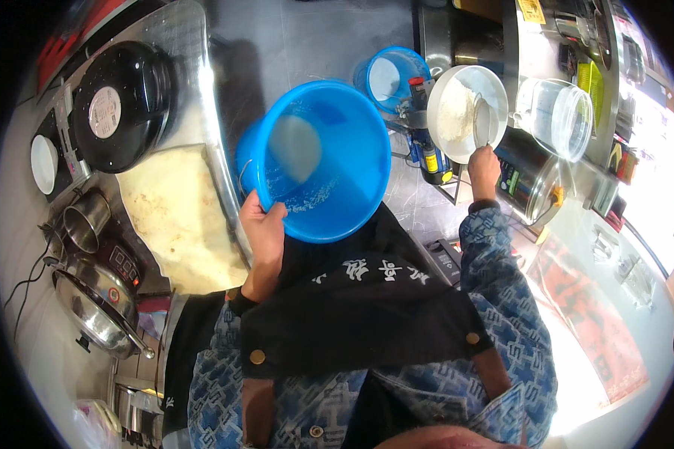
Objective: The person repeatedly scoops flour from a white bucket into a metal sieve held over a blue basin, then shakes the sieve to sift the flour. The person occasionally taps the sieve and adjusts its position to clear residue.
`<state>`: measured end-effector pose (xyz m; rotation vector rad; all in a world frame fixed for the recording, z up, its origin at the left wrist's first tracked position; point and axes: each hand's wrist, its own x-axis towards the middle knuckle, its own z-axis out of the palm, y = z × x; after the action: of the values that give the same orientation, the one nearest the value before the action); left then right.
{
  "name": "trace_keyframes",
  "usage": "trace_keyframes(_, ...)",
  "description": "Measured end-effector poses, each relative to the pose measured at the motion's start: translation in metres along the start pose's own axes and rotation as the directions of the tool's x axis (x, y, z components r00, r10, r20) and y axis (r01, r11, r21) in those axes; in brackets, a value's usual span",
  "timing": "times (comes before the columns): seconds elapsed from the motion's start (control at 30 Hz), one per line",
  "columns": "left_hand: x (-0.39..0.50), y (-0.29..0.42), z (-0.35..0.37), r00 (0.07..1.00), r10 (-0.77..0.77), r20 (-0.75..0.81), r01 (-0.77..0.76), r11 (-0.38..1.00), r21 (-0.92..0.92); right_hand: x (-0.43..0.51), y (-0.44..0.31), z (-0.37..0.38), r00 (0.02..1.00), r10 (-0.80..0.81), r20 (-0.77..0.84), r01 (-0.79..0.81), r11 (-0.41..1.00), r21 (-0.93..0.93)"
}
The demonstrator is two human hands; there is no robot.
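Observation:
My left hand [264,230] grips the rim of a blue plastic bucket [342,163], thumb inside the wall. The bucket's mouth faces me; white grains cling to its inner wall, and a pale round patch shows at its bottom. My right hand [484,168] is at the near rim of a white bowl [502,120], closed on the handle of a round strainer or scoop [483,120]. The tool's head lies inside the bowl, against a heap of white powder or fine grains [455,112]. Whether its head is mesh or solid, I cannot tell.
A second blue bucket [396,73] stands on the floor beyond. On the left, a steel counter [188,50] carries a black round pot [123,106] and a yellowish cloth [174,213]. A clear plastic tub [553,118] and a steel barrel [531,179] are at the right.

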<state>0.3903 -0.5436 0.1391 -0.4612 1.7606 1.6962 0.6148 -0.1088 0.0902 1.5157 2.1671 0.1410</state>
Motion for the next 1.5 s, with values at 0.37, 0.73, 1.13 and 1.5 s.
trace_keyframes(0.37,0.005,0.005,0.004,1.000,0.009,0.012,-0.009,1.000,-0.009,-0.009,-0.001,-0.011,0.994,0.033,-0.103,-0.026,0.997,0.072)
trace_keyframes(0.73,0.008,0.009,0.009,1.000,-0.014,0.006,0.014,1.000,0.006,-0.010,0.003,-0.009,0.996,0.033,-0.081,-0.021,0.989,0.146)
trace_keyframes(1.13,0.035,-0.008,0.022,0.999,0.004,0.044,-0.007,0.998,0.061,-0.112,-0.032,-0.065,0.989,-0.121,0.079,0.036,0.737,0.674)
trace_keyframes(1.5,0.030,0.007,0.029,0.994,-0.001,0.109,-0.004,0.999,0.039,-0.164,-0.161,0.013,0.602,-0.782,0.160,0.707,0.616,0.348)
